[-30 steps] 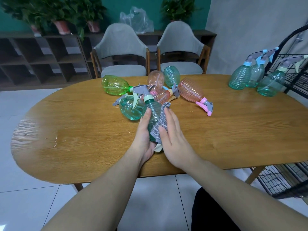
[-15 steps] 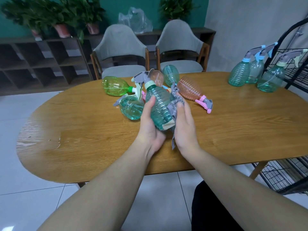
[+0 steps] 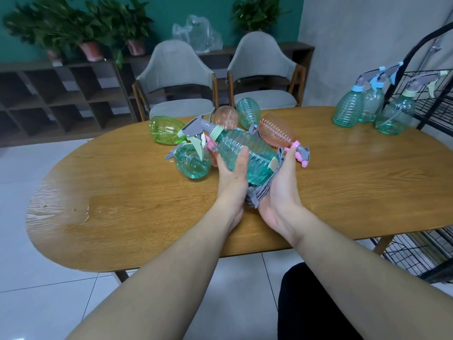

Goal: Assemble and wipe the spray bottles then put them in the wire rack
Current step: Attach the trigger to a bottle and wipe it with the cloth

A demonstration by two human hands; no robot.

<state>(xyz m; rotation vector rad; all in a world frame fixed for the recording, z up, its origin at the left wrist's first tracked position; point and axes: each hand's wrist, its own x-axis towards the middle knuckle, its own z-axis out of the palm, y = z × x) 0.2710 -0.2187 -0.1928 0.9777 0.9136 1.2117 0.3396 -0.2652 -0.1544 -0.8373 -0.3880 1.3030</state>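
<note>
Item 1: teal spray bottle (image 3: 247, 157), ribbed clear plastic, pale green collar, grey spray head w/ pale trigger. Lies tilted, head up-left, base toward my right hand, lifted off the surface (image 3: 137, 204).

My left hand (image 3: 231, 177): palm in, thumb up across the bottle's ribbed side, fingers curled under it, gripping. Forearm runs in from lower left.

My right hand (image 3: 279, 187): cupped under the bottle base w/ grey striped cloth (image 3: 261, 196) betw. palm and bottle, fingers curled round both. Cloth hangs out below betw. the two wrists.

Item 2: loose pile just behind my hands, mid-surface: teal bottle w/ grey head (image 3: 192, 164) on its side, green bottle (image 3: 165, 130), pink round bottle (image 3: 225, 117), teal ribbed bottle (image 3: 248, 112), pink ribbed bottle w/ pink-grey head (image 3: 278, 132).

Item 3: three upright teal bottles (image 3: 367, 106), heads fitted, far right edge of surface, just beside the black wire rack (image 3: 431, 94).
</note>
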